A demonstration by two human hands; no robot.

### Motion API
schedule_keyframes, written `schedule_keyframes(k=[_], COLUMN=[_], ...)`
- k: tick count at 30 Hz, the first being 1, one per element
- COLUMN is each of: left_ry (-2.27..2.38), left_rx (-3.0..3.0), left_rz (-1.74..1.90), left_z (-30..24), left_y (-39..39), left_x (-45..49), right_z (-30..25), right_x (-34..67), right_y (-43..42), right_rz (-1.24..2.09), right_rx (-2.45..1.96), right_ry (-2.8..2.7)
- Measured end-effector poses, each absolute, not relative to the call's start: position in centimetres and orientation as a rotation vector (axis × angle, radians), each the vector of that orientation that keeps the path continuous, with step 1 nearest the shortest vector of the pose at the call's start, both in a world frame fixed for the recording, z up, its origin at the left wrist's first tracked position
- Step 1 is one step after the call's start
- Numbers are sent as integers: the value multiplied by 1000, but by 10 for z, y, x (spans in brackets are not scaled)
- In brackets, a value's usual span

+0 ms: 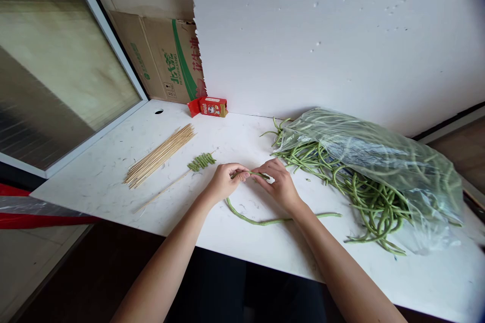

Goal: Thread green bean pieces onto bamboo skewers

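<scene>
My left hand [228, 179] is closed with its fingertips pinching a thin green long bean [261, 175]. Fingers of my right hand [278, 181] are closed on the same bean, and its end shows under them. Below both hands a long bean [257, 222] curves over the white table, passing behind my right wrist; I cannot tell whether it joins the held part. Left of my hands lies a bamboo skewer [162, 191] with folded green bean [201, 161] threaded near its far end.
A bundle of bamboo skewers [161, 156] lies left on the table [113, 202]. At right, many long beans [379, 207] spill from a clear plastic bag [401, 161]. A red box [212, 107] and a cardboard carton [162, 60] stand behind, beside a white panel [322, 35].
</scene>
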State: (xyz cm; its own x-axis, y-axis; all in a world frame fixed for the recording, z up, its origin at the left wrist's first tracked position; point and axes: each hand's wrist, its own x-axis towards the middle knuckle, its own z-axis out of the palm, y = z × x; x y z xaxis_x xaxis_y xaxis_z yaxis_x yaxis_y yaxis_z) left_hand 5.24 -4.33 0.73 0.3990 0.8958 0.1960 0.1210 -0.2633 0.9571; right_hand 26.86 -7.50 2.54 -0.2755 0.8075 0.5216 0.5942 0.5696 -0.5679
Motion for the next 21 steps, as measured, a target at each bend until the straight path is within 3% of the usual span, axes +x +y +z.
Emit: schedule_keyframes(k=[21], left_ry=[918], left_rx=[1944], left_rz=[919], left_z=[10], left_y=[-43], left_x=[48], right_z=[21], right_x=[271], right_y=[-79], right_rz=[628], right_rx=[-1036], right_ry=[-1960])
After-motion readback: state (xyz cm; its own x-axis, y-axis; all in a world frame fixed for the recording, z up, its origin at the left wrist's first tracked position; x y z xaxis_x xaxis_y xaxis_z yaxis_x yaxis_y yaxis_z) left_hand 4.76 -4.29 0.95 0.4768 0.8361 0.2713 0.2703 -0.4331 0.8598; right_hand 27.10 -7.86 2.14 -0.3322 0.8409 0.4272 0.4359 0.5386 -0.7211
